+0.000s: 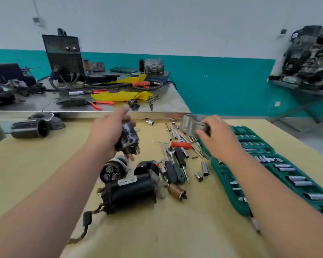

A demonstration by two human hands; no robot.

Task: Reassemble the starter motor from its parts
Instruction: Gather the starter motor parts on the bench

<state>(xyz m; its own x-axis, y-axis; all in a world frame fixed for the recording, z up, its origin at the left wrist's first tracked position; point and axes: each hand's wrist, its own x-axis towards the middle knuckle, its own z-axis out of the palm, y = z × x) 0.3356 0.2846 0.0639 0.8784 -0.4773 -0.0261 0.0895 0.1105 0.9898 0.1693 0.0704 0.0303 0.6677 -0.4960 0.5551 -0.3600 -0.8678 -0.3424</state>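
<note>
Left hand (108,131) grips solenoid (128,139)

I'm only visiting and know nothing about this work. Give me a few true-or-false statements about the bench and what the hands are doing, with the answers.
1. The left hand holds a black cylinder. True.
2. The right hand is empty. False: it grips a grey metal housing.
3. The green socket case is closed. False: it lies open, sockets showing.
4. The black motor body lies on the yellow table. True.
</note>
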